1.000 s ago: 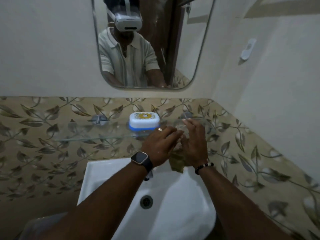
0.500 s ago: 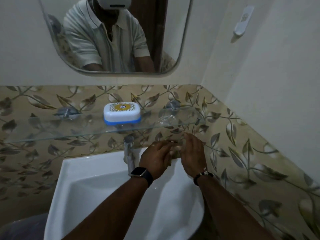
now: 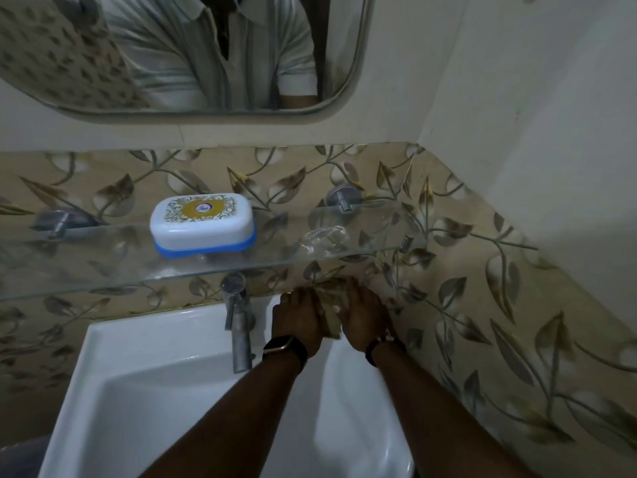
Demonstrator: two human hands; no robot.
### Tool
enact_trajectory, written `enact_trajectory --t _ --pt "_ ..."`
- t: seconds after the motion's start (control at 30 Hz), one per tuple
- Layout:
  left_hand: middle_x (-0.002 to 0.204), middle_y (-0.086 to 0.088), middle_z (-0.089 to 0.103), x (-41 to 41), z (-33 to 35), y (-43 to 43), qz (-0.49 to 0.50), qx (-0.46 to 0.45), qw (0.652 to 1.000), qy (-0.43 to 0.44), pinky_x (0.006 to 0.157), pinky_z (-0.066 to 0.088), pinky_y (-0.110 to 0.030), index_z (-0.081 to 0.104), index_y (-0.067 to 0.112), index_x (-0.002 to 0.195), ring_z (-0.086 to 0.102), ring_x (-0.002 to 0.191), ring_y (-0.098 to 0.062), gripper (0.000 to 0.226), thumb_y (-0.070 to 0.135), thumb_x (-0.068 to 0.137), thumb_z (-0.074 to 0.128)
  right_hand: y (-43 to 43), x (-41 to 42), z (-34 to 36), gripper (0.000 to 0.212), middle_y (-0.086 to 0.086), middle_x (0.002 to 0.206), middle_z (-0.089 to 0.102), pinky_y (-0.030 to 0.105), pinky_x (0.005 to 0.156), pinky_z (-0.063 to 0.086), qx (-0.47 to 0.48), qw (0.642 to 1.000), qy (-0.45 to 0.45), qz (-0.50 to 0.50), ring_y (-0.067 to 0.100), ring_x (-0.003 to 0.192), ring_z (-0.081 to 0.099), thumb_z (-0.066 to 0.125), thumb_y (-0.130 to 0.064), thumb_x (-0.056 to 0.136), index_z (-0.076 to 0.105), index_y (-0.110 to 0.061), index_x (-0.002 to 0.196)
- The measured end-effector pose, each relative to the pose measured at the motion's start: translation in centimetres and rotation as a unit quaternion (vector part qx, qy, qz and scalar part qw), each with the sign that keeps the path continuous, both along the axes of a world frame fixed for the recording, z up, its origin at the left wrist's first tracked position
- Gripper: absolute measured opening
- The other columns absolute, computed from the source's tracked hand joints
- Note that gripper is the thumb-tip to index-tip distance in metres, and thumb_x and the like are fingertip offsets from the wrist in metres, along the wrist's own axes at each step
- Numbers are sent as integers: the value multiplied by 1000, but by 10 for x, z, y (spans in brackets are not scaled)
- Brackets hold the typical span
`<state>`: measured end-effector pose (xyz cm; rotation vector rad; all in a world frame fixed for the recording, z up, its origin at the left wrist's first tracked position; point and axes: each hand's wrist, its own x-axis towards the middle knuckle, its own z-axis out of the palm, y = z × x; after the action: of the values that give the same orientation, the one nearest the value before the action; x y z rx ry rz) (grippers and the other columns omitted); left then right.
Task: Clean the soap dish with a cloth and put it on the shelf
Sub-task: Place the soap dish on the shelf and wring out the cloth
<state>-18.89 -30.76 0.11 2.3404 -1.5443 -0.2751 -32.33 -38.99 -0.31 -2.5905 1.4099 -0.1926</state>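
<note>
A clear transparent soap dish (image 3: 322, 239) lies on the right part of the glass shelf (image 3: 103, 270), with no hand touching it. Left of it on the same shelf sits a closed white soap box with a blue base (image 3: 203, 224). Below the shelf's front edge, over the sink's back right corner, my left hand (image 3: 298, 319) and my right hand (image 3: 365, 315) are pressed together around a crumpled olive-brown cloth (image 3: 329, 307). Most of the cloth is hidden between the palms.
A chrome tap (image 3: 238, 326) stands just left of my left hand at the back of the white sink (image 3: 144, 391). Leaf-patterned tiles cover the walls, and the right wall is close to my right hand. A mirror (image 3: 193, 63) hangs above.
Both hands have come down from shelf height to below the shelf edge with the cloth. The clear dish has been let go and stays on the shelf. The view has tilted downward.
</note>
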Motion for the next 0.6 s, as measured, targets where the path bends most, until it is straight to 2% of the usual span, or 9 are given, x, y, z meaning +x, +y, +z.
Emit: enact_trajectory --t 0.07,0.17,0.27,0.33,0.4,0.5,0.53,0.6 --pt "136 -12 52 0 -5 -6 18 7 1000 10 97 43 -43 48 14 137 49 121 -35 48 21 89 54 -3 0 -9 68 13 162 25 44 121 21 -3 1000 30 6 32 146 26 43 -38 100 15 -17 159" --pt "132 -14 54 0 -7 -15 41 -10 998 43 97 45 -44 53 12 133 51 118 -35 44 22 90 55 -2 4 -14 67 11 161 26 44 120 22 -6 1000 19 -2 34 143 27 45 -35 97 22 -21 158" --pt "124 -15 62 -2 -5 -18 87 -67 985 132 95 49 -46 55 10 129 58 111 -37 39 25 93 53 0 8 -18 66 11 162 22 44 121 22 2 1000 -7 -15 35 142 27 49 -28 96 23 -20 156" --pt "117 -13 68 -2 -1 -21 127 -79 969 195 92 53 -45 59 10 122 64 106 -34 35 26 92 58 1 10 -20 68 12 162 21 42 120 21 42 997 -48 -35 35 140 27 52 -23 95 22 -18 156" --pt "108 -9 74 -2 5 -24 132 -48 966 219 88 58 -42 67 11 112 69 100 -29 29 28 90 61 0 10 -21 70 12 155 32 40 116 25 71 994 -65 -46 34 135 31 52 -21 92 23 -15 156" --pt "98 -7 76 -8 17 -22 100 -19 973 207 85 58 -41 73 13 97 70 94 -27 20 26 90 60 -3 5 -20 72 12 150 41 39 116 27 95 991 -57 -75 35 132 34 53 -22 92 23 -10 156" --pt "96 -9 75 -12 21 -20 95 -40 970 220 83 57 -39 72 11 94 69 92 -28 21 26 89 58 -3 3 -20 67 13 145 47 41 115 30 93 990 -74 -79 36 130 39 55 -21 91 32 -8 153" --pt "93 -13 72 -19 25 -15 77 -98 961 247 76 53 -36 70 6 88 67 89 -31 28 28 86 53 -1 -3 -20 35 14 121 65 44 108 38 82 982 -151 -74 38 115 53 59 -16 90 63 -8 125"
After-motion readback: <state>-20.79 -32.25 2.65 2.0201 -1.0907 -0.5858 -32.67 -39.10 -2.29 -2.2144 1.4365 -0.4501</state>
